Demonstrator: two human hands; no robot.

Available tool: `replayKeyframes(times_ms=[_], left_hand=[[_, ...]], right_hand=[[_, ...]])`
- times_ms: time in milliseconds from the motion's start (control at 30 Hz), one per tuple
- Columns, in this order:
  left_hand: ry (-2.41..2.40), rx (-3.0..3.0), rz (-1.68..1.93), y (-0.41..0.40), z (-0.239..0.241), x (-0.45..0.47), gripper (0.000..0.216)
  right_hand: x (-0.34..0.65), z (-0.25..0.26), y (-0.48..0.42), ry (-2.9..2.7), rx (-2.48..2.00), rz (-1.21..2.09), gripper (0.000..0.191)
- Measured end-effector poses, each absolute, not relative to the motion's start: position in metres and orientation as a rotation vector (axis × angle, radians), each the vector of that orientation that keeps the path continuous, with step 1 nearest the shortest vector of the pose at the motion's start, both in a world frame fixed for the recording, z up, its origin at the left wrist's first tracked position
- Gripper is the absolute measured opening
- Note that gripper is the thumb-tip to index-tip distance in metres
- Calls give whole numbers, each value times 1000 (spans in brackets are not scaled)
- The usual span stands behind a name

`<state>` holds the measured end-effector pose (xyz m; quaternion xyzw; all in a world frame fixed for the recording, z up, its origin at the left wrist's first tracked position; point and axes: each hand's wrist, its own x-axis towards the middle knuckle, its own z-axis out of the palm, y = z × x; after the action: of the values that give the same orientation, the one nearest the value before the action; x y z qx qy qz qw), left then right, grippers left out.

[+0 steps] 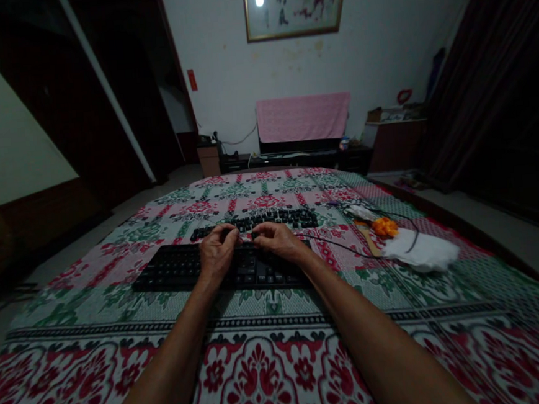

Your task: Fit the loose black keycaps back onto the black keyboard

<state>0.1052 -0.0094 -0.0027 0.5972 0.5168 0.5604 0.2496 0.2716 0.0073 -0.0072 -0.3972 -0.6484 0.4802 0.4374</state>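
Observation:
Two black keyboards lie on a floral bedspread (272,351). The near keyboard (172,269) is larger; the far keyboard (280,218) lies just behind it. My left hand (217,253) rests over the near keyboard's back edge with its fingers curled and pinched together. My right hand (277,240) sits close beside it, fingers also pinched, at the gap between the two keyboards. What the fingertips grip is too small and dark to make out. A black cable (333,243) runs right from the keyboards.
A white cloth (423,251), an orange object (384,226) and a flat wooden stick (369,239) lie to the right on the bed. Beyond the bed stand a low cabinet with a pink-covered screen (303,117), a small stand (209,157) and a dark doorway at left.

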Motion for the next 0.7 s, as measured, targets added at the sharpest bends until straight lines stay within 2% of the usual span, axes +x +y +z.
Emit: replayKeyframes(times_ms=[267,700], left_hand=[[1292,1599,1494,-13,-1,108,27],[1248,1555,1483,-11,0,108,28]], right_hand=[[270,-13,8,-1736,-950,1074,27],[266,-14,6,-1659,-959,1226,25]])
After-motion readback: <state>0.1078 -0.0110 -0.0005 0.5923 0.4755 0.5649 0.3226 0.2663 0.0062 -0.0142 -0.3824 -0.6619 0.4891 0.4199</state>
